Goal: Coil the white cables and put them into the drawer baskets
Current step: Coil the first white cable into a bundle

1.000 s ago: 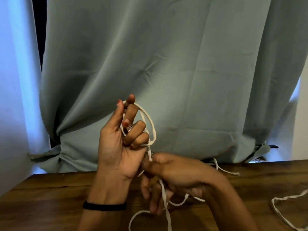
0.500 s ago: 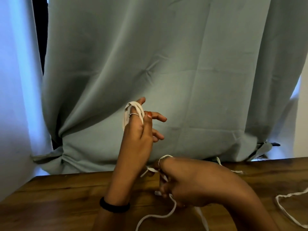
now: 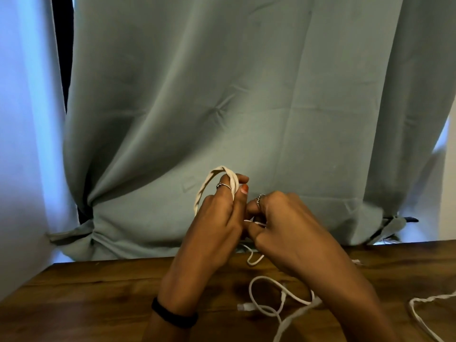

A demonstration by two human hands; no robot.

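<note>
A white cable (image 3: 206, 186) is wound in loops around the fingers of my left hand (image 3: 217, 215), which is raised above the wooden table (image 3: 98, 292) with its back to the camera. My right hand (image 3: 278, 218) is pressed against the left one and pinches the same cable between thumb and fingers. The cable's loose tail (image 3: 271, 302) hangs down and lies in loops on the table below my hands, ending in a white plug (image 3: 243, 307). No drawer or basket is in view.
A grey-green curtain (image 3: 246, 95) hangs right behind the table. A second white cable (image 3: 419, 314) lies on the table at the lower right. A pale wall stands at the left.
My left hand has dropped lower and my right hand has risen to meet it. More of the loose tail, with its plug, now lies in view on the table.
</note>
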